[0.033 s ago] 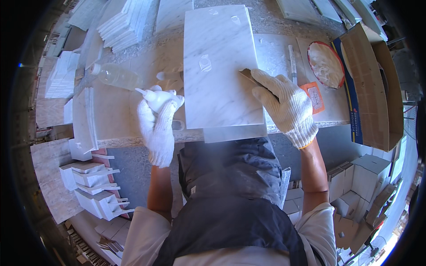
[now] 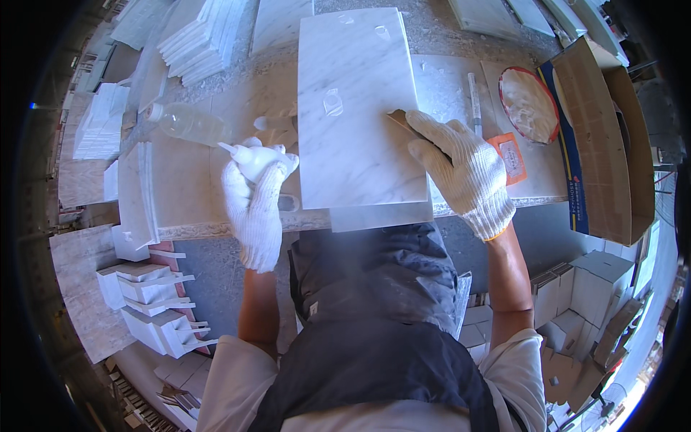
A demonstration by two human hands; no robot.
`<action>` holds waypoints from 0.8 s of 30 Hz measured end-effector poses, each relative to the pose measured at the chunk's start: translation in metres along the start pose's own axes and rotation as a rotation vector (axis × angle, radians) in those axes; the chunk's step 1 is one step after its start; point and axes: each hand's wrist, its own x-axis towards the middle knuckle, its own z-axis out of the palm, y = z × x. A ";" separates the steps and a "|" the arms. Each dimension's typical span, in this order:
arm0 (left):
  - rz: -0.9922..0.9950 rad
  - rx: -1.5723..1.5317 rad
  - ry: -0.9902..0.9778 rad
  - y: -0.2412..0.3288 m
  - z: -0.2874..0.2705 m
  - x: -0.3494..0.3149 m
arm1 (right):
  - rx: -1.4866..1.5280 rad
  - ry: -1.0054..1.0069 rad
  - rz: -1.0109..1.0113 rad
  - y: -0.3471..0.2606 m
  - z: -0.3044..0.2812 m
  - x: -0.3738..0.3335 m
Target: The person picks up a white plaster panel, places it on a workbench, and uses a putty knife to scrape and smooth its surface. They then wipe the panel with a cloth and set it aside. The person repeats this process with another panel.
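So the white marble slab sits flat in the middle of the workbench, long axis running away from the person, near short edge right at the bench's front edge, resting on another slab that sticks out below it. Right hand, in a knit glove, lies palm-down over the slab's right edge, fingers closed around a small tan scraper pointing up-left onto the marble. Left hand, gloved too, is curled tight on a small white squeeze bottle, nozzle aimed left, just beside the slab's left edge. A clear plastic bottle lies toward the bench's left side, a red-rimmed bowl toward the right.
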 end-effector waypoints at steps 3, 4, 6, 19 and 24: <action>0.024 0.143 -0.035 0.009 0.003 0.004 | -0.067 -0.020 -0.031 -0.001 -0.002 -0.003; 0.039 0.118 -0.064 0.012 0.003 0.005 | -0.110 -0.035 -0.044 -0.002 -0.003 -0.004; 0.051 0.100 -0.125 0.018 0.004 0.008 | -0.148 -0.075 -0.028 -0.004 -0.008 -0.010; 0.113 0.387 -0.239 0.018 0.029 0.023 | -0.159 -0.092 -0.118 0.003 -0.011 -0.006; 0.399 0.664 -0.312 0.009 0.030 0.033 | -0.158 0.030 -0.173 0.004 -0.011 -0.022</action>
